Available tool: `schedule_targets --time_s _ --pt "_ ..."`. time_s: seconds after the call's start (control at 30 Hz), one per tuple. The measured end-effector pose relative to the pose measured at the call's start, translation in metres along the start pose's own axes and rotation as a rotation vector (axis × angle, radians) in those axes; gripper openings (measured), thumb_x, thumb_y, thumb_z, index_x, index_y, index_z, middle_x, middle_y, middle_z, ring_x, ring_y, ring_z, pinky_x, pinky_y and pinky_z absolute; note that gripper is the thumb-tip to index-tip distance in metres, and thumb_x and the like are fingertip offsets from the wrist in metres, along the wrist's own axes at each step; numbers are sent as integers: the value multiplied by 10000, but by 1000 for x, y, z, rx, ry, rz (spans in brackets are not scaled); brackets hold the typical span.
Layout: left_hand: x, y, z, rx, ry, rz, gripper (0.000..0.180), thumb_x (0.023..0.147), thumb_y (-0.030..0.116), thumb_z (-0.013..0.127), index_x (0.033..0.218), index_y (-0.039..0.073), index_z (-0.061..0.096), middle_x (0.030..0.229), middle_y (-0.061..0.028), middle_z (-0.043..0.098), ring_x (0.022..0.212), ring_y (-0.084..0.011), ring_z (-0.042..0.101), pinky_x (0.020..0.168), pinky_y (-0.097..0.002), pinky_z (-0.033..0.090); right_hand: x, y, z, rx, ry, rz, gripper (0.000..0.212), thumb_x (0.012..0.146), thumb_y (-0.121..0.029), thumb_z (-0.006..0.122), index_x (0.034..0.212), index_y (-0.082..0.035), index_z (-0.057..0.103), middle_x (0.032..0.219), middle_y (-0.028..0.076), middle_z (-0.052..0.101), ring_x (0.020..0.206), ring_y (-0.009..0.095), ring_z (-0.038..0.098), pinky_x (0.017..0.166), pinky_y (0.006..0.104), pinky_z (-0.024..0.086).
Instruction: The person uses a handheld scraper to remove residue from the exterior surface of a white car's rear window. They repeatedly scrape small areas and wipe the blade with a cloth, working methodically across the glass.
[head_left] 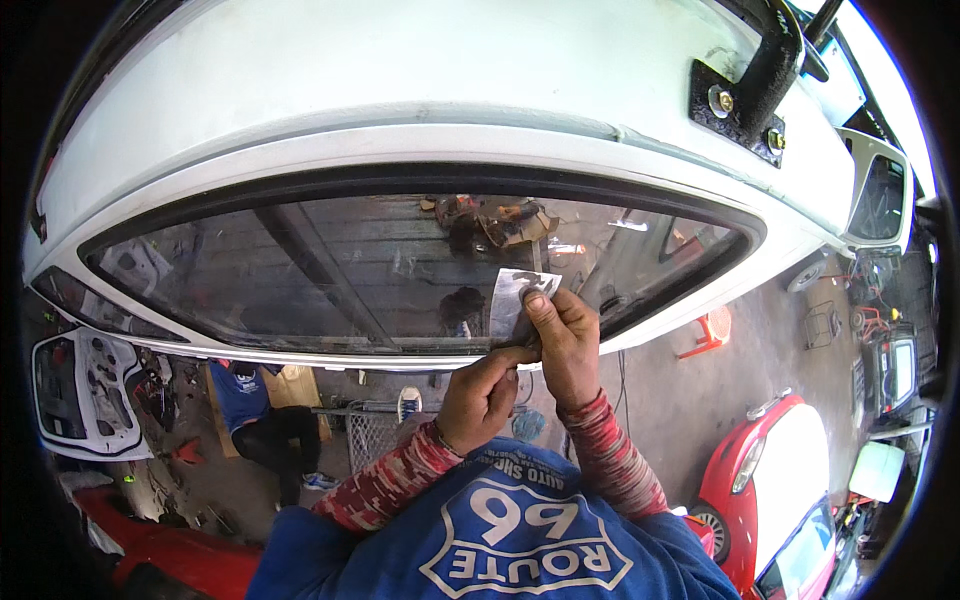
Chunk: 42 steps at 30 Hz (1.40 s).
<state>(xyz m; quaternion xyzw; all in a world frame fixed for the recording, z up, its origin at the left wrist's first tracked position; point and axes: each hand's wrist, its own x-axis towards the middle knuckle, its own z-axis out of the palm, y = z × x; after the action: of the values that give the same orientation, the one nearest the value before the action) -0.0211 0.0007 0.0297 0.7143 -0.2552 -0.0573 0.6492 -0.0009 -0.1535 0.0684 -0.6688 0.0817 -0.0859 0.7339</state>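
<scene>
Sheet (507,305), thin, pale and dark-smudged, is pinched between the thumb and fingers of the right hand (568,340) before the lower edge of a long, tapering window (200,270), while the left hand (480,400) bends its fingers just below, its grip on the sheet impossible to tell. Smooth white bodywork (350,90) surrounds the window's black seal (430,178), with a bolted, rough-coated black bracket (743,118) above its right end and a wire-mesh frame (372,432) below.
</scene>
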Motion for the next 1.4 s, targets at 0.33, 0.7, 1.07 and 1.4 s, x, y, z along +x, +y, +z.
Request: schedule_targets --time_s 0.33,0.7,1.07,1.4 --pt "12 11 -3 17 4 34 271 1023 38 453 1223 18 634 661 -62 588 547 -134 609 548 -305 478 8 -5 5 -67 129 -205 347 996 -206 701 748 -4 566 656 -58 453 635 47 384 509 265 334" --pt "14 28 -2 -4 -16 1 247 1066 86 429 1210 3 612 658 -43 580 532 -113 589 528 -275 458 9 -16 5 -93 136 -143 432 954 -243 745 706 40 533 589 83 414 618 99 360 506 345 354" --pt "26 42 -1 5 -39 -15 267 1057 61 417 1208 11 632 667 -42 578 539 -102 577 538 -275 456 11 -27 2 -13 138 -150 284 994 -225 718 867 28 692 680 -69 540 640 24 431 524 238 352" --pt "13 7 8 192 -55 41 250 1028 51 463 1197 38 646 651 -69 585 544 -153 604 541 -310 471 -6 25 -2 90 147 35 295 1025 -259 671 931 20 686 755 -69 546 705 38 459 579 243 394"
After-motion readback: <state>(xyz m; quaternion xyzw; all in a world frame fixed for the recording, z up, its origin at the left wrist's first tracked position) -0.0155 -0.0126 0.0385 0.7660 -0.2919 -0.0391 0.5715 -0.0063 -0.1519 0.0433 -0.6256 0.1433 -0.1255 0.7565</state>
